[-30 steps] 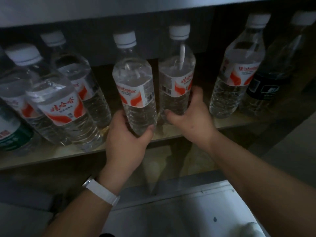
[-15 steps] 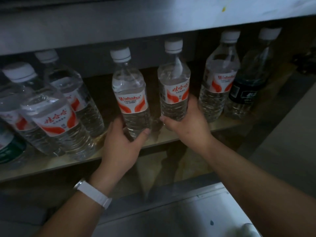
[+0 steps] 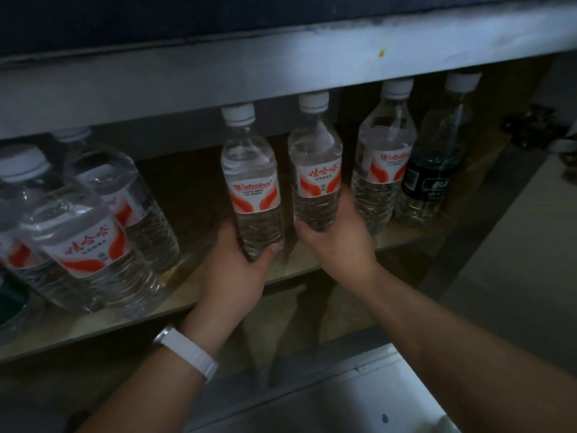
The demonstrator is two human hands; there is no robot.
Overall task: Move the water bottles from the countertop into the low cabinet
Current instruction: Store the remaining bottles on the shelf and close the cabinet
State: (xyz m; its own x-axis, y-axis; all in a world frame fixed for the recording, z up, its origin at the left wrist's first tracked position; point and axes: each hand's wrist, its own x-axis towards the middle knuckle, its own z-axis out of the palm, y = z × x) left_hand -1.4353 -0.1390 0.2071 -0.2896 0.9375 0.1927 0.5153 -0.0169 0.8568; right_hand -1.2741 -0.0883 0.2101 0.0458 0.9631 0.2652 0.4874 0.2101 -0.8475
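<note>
Left hand [image 3: 240,264] grips lower body of Wahaha-labelled bottle [image 3: 254,182]; right hand [image 3: 338,245] grips neighbouring red-labelled bottle [image 3: 315,179]. Both upright, side by side, at cabinet shelf [image 3: 409,242] front, between left bottle cluster [image 3: 90,245] and right bottle pair [image 3: 382,182].

Likely a kitchen: water bottles [image 3: 253,195] on a cabinet shelf [image 3: 193,282] beneath a countertop [image 3: 281,67].

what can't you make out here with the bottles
- Head view: base of the left-hand bottle, hidden by the left hand.
- Base of the right-hand bottle, hidden by the right hand.
- The green bottle, cut off by the left edge.
- Print on the dark label, too small and dim.
</note>
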